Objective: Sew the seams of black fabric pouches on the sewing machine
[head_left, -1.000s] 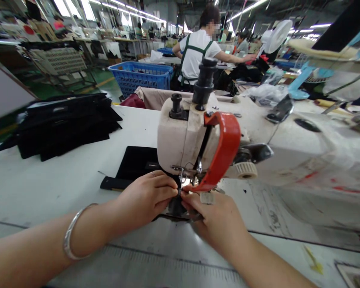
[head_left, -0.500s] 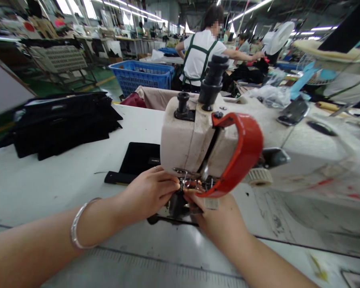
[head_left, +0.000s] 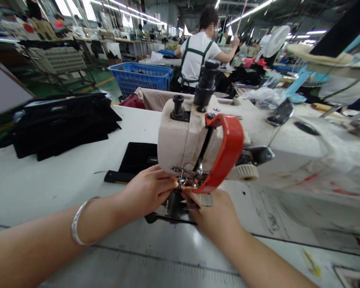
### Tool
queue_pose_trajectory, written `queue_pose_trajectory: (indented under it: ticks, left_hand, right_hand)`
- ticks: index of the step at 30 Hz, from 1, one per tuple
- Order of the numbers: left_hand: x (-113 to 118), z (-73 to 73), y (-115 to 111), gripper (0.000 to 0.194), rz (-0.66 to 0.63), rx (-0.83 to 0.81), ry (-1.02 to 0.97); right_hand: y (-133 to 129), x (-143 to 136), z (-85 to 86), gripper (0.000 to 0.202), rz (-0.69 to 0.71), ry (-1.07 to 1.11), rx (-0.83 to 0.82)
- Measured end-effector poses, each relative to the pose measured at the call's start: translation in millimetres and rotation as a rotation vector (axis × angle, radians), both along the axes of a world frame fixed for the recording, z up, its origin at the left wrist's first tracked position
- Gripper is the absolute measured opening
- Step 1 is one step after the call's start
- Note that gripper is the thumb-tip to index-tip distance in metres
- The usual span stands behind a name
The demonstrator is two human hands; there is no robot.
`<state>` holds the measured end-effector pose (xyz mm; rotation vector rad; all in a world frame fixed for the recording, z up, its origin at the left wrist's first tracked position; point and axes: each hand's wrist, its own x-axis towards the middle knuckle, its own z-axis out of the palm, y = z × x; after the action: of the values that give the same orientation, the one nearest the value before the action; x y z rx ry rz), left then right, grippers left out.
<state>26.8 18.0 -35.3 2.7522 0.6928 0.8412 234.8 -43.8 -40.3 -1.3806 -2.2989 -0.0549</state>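
A white sewing machine with a red curved guard stands in the middle. My left hand, a silver bangle at its wrist, has its fingers pinched together at the needle area. My right hand is closed just right of the needle, partly behind the guard. Between the fingertips lies a small dark piece, mostly hidden by hands and machine. Black fabric with a small label lies flat behind my left hand, a black strip along its front edge.
A stack of black fabric pieces lies on the table at the left. Beyond the table are a blue crate and a person in a white shirt. A ruler scale runs along the front. Clear plastic lies at the back right.
The view has shifted slightly, so the machine appears further left. My hands keep almost the same pose at the needle. The person behind has drawn back and raised an arm.
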Motion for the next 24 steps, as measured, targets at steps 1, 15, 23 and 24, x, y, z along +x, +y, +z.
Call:
queue_pose_trajectory:
  ticks: [1,15,23,24]
  left_hand:
    - [0.1,0.7,-0.1,0.025,0.002,0.016,-0.004]
    - [2.3,7.1,-0.9,0.023,0.059,0.04,0.008]
    - [1.1,4.4,3.3,0.029,0.019,0.119,-0.034]
    - [-0.6,1.2,5.3,0.031,0.015,0.135,-0.054]
  right_hand:
    - [0.1,-0.5,0.4,0.033,-0.005,-0.009,-0.007]
    - [0.7,-2.5,2.0,0.023,-0.052,-0.076,-0.143]
    - [1.2,-7.2,9.0,0.017,-0.09,-0.126,-0.193]
    - [2.1,-8.1,9.3,0.014,-0.073,-0.146,-0.185]
